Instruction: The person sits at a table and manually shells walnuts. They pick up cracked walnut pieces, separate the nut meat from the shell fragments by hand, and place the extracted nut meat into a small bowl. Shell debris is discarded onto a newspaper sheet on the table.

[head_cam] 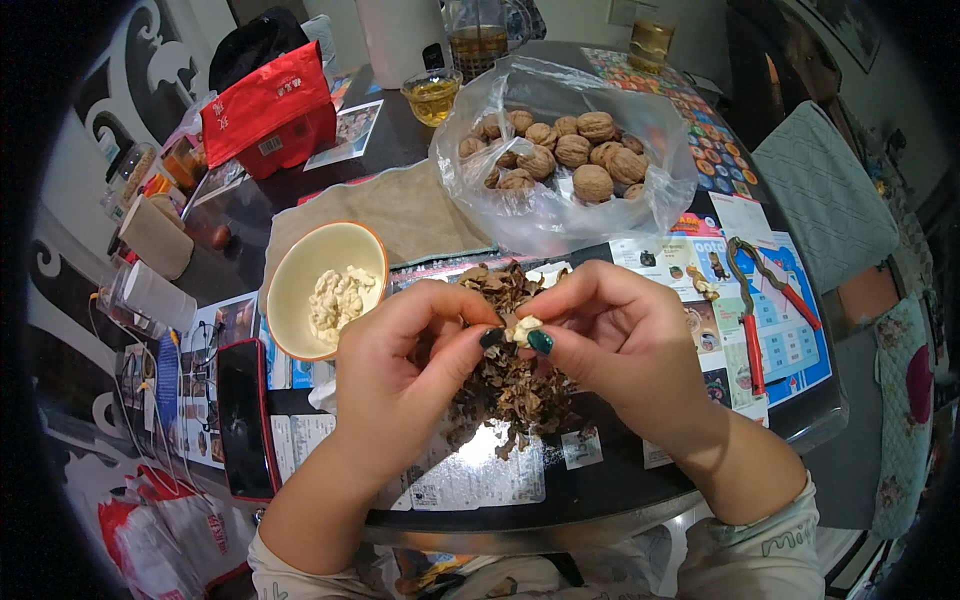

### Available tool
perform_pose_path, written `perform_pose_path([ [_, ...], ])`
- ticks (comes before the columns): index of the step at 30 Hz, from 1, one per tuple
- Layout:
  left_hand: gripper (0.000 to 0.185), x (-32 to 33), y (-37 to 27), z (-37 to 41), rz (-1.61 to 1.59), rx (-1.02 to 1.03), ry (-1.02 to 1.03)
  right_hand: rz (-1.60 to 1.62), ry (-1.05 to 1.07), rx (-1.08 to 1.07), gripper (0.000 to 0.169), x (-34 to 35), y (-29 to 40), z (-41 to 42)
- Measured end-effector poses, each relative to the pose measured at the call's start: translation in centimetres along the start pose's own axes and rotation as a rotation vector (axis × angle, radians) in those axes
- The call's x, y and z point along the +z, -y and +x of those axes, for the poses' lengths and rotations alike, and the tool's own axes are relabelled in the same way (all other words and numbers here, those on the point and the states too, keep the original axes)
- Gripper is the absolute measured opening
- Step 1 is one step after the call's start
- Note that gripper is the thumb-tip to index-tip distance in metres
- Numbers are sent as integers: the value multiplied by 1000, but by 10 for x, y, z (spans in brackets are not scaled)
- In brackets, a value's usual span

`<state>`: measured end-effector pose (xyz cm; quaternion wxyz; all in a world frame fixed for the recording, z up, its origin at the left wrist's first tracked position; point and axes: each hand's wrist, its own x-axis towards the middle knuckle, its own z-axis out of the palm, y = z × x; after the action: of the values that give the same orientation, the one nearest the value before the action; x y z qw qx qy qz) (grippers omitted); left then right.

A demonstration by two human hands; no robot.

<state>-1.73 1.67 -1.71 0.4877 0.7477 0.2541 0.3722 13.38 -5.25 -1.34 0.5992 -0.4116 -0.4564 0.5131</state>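
Observation:
Between the fingertips of my left hand (420, 352) and my right hand (615, 337) is a pale piece of walnut kernel (525, 328). Both thumbs and forefingers pinch it from opposite sides. Beneath them lies a heap of brown walnut skins and shell bits (525, 397), partly hidden by the hands. A cream bowl with an orange rim (289, 300) stands beside my left hand, holding peeled walnut kernels (337, 304). Farther back, a clear plastic bag (480, 214) lies spread wide around several whole walnuts (573, 150).
Right of my hands rests a red-handled nutcracker (752, 337), near a walnut fragment (703, 286). A phone (244, 420) and eyeglasses (210, 337) lie at left. Behind the bowl are a tan cloth (360, 210), a red pouch (270, 112) and a glass cup of tea (433, 97).

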Motion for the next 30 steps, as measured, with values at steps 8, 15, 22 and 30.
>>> perform_pose_path([
  [8, 6, 3, -15, 0, -150, -136, -79, 118, -16, -34, 16, -7, 0, 2],
  [15, 17, 4, -56, -25, -517, 297, 675, 183, -25, -43, 17, -6, 6, 1],
  [22, 14, 6, -60, -39, -572, 279, 700, 99, 25, -14, 16, -2, 9, -2],
  [30, 10, 19, -67, -48, -113, 99, 38, 97, 80, -45, 15, -2, 8, -6],
])
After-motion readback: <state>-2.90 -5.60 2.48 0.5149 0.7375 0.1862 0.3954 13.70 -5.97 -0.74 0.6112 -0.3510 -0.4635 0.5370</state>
